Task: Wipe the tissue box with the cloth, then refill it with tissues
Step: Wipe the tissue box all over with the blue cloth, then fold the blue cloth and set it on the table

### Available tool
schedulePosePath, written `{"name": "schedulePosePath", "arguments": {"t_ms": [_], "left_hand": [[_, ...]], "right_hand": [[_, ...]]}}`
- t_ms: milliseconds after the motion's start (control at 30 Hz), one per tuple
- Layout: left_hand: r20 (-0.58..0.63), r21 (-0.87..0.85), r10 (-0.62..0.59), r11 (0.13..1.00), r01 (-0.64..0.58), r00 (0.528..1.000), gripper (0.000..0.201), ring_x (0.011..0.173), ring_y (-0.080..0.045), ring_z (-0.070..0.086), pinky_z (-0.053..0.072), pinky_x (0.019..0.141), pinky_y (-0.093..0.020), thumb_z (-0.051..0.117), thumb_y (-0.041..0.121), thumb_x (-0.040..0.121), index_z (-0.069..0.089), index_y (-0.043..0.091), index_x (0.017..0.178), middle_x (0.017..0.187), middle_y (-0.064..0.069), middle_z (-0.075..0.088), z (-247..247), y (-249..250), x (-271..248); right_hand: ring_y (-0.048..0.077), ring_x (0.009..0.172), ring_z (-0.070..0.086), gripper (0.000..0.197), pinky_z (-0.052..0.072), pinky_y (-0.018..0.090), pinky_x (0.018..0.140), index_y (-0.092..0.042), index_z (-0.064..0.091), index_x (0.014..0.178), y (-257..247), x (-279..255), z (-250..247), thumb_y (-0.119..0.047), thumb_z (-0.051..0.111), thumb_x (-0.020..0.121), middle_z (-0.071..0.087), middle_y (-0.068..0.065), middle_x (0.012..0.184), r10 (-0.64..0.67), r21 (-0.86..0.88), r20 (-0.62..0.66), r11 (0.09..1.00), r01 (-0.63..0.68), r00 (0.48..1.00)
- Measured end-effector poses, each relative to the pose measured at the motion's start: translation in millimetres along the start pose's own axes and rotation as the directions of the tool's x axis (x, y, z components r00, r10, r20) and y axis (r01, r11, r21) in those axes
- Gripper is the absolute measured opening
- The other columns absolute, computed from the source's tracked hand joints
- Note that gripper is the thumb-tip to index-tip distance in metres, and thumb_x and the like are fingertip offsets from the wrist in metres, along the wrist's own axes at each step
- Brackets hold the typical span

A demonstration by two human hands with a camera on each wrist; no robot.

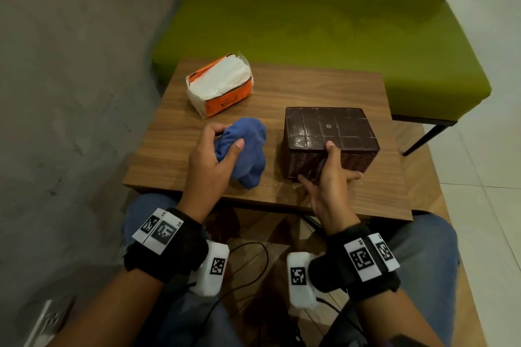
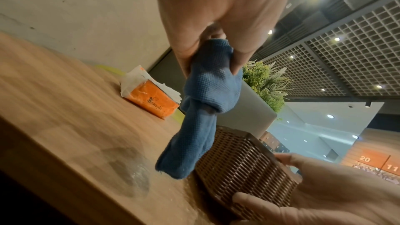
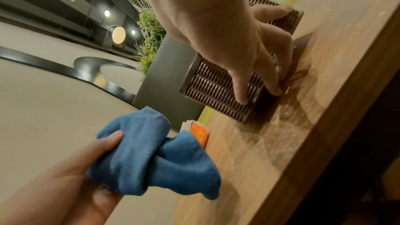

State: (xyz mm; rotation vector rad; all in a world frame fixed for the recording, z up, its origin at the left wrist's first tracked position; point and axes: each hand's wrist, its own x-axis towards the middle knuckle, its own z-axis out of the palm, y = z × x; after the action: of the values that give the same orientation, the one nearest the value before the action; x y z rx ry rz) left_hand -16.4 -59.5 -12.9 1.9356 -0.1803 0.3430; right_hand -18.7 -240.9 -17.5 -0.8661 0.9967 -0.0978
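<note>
A dark brown woven tissue box [image 1: 332, 132] stands on the wooden table [image 1: 282, 87], its flat gridded face up. My right hand [image 1: 328, 175] holds its near side, thumb on the top edge and fingers spread along the wicker wall [image 3: 218, 85]. My left hand [image 1: 217, 149] grips a bunched blue cloth [image 1: 248, 146] just left of the box, lifted a little above the table. In the left wrist view the cloth [image 2: 205, 109] hangs down from my fingers beside the box [image 2: 242, 165]. An orange pack of white tissues [image 1: 221, 84] lies at the table's far left.
A green padded bench [image 1: 310, 25] runs behind the table, with a grey wall [image 1: 70, 79] to the left. White tiled floor [image 1: 485, 149] lies to the right. My knees and some black cables [image 1: 253, 265] are under the table's near edge.
</note>
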Motion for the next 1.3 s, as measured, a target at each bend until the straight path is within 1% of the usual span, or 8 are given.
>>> {"name": "schedulePosePath", "arguments": {"t_ms": [333, 433, 533, 733, 867, 967, 1167, 1300], "left_hand": [[0.094, -0.324, -0.337, 0.879, 0.349, 0.937, 0.014, 0.093, -0.007, 0.061, 0.049, 0.080, -0.024, 0.044, 0.021, 0.098, 0.054, 0.016, 0.106, 0.100, -0.001, 0.063, -2, -4, -2], [0.222, -0.513, -0.495, 0.674, 0.532, 0.840, 0.022, 0.099, -0.015, 0.063, 0.050, 0.084, -0.029, 0.043, 0.027, 0.097, 0.057, 0.015, 0.109, 0.111, -0.006, 0.063, -5, 0, -7], [0.333, -0.538, -0.534, 0.569, 0.622, 0.777, 0.052, 0.102, -0.014, 0.063, 0.052, 0.079, -0.023, 0.060, 0.042, 0.081, 0.053, 0.009, 0.121, 0.120, -0.010, 0.061, -6, 3, -13], [0.478, -0.544, -0.534, 0.443, 0.712, 0.697, 0.099, 0.110, -0.022, 0.061, 0.053, 0.083, -0.031, 0.089, 0.045, 0.044, 0.043, 0.016, 0.127, 0.121, -0.009, 0.062, -18, -11, -15], [0.500, -0.579, -0.437, 0.473, 0.664, 0.748, 0.052, 0.109, -0.022, 0.061, 0.054, 0.080, -0.030, 0.067, 0.016, 0.075, 0.048, 0.008, 0.124, 0.119, -0.010, 0.063, -24, -16, -17], [0.451, -0.497, -0.334, 0.677, 0.543, 0.828, 0.042, 0.105, -0.018, 0.062, 0.052, 0.082, -0.030, 0.071, 0.027, 0.072, 0.057, 0.011, 0.109, 0.111, -0.005, 0.065, -28, -17, -17], [0.236, 0.022, 0.125, 0.991, -0.134, 0.964, 0.033, 0.136, -0.009, 0.029, 0.023, 0.110, -0.028, 0.064, 0.038, 0.073, 0.053, 0.007, 0.076, 0.136, 0.004, 0.051, -34, 4, 4], [0.352, -0.242, 0.180, 0.965, -0.096, 0.918, 0.034, 0.075, 0.004, 0.054, 0.041, 0.072, -0.015, 0.068, 0.026, 0.073, 0.043, 0.004, 0.064, 0.072, 0.009, 0.055, -40, 31, 23]], "right_hand": [[0.018, 0.101, 0.059, 0.051, 0.055, 0.036, 0.077, -0.022, 0.032, 0.137, 8, -30, -24, -0.029, 0.057, 0.093, 0.053, 0.008, 0.119, -0.189, -0.275, 0.164, 0.934, 0.229, 0.968], [0.005, 0.101, 0.055, 0.028, 0.051, 0.023, 0.084, -0.031, 0.053, 0.116, 15, -44, -25, -0.019, 0.060, 0.091, 0.053, 0.004, 0.117, -0.341, -0.452, 0.543, 0.651, 0.609, 0.768], [-0.007, 0.109, 0.043, 0.064, 0.040, 0.007, 0.089, -0.049, 0.038, 0.128, 14, -40, -14, -0.008, 0.063, 0.086, 0.041, -0.006, 0.123, -0.195, -0.452, 0.810, 0.393, 0.801, 0.553], [0.015, 0.084, 0.066, 0.020, 0.055, 0.025, 0.071, -0.014, 0.066, 0.104, 5, -31, -3, -0.011, 0.068, 0.085, 0.067, 0.004, 0.085, 0.025, -0.495, 0.771, 0.652, 0.574, 0.636], [0.012, 0.073, 0.061, 0.007, 0.052, 0.018, 0.066, -0.010, 0.064, 0.088, -8, -37, -5, -0.014, 0.069, 0.084, 0.061, 0.011, 0.080, -0.062, -0.490, 0.787, 0.543, 0.682, 0.614], [0.025, 0.092, 0.064, 0.009, 0.055, 0.041, 0.085, -0.018, 0.062, 0.087, -23, -44, -3, -0.022, 0.070, 0.083, 0.063, 0.013, 0.099, -0.112, -0.451, 0.831, 0.441, 0.776, 0.545], [0.018, 0.067, 0.057, 0.012, 0.045, 0.029, 0.068, -0.012, 0.050, 0.088, -38, -63, 11, -0.002, 0.055, 0.093, 0.058, 0.004, 0.084, -0.156, -0.283, 0.886, 0.563, 0.777, 0.436], [-0.003, 0.068, 0.056, 0.023, 0.045, 0.012, 0.062, -0.014, 0.048, 0.086, -49, -65, 21, 0.007, 0.051, 0.092, 0.059, -0.006, 0.074, -0.272, -0.162, 0.866, 0.642, 0.750, 0.419]]}}
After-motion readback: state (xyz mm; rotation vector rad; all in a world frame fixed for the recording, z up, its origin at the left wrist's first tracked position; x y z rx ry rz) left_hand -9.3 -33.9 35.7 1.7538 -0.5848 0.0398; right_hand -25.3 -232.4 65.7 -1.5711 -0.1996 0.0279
